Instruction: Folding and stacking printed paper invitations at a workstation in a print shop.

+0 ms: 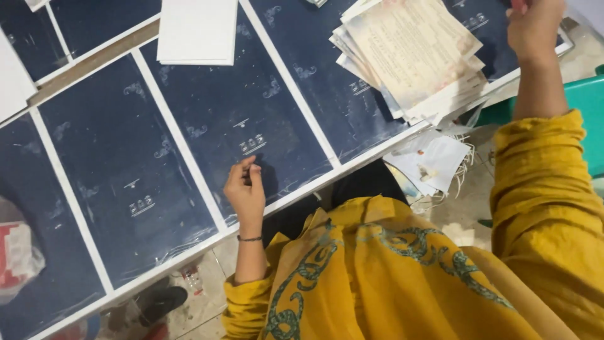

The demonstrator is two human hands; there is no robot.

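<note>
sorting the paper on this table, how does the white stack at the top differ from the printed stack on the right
The white stack is blank and squared up with even edges; the printed stack carries cream pages with faint text and ornate borders, fanned out askew. The white stack lies apart from both hands; the printed stack lies just beside the right hand. Both rest on the dark blue sheets.

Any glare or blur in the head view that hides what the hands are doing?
Head view: soft, even light. Faint whitish sheen streaks the dark blue sheets without hiding their pale ornaments. The left hand is sharp, fingers curled on a sheet, casting a small shadow to its right. The right hand is cut by the top edge, slightly soft, beside the stack of printed papers.
</note>
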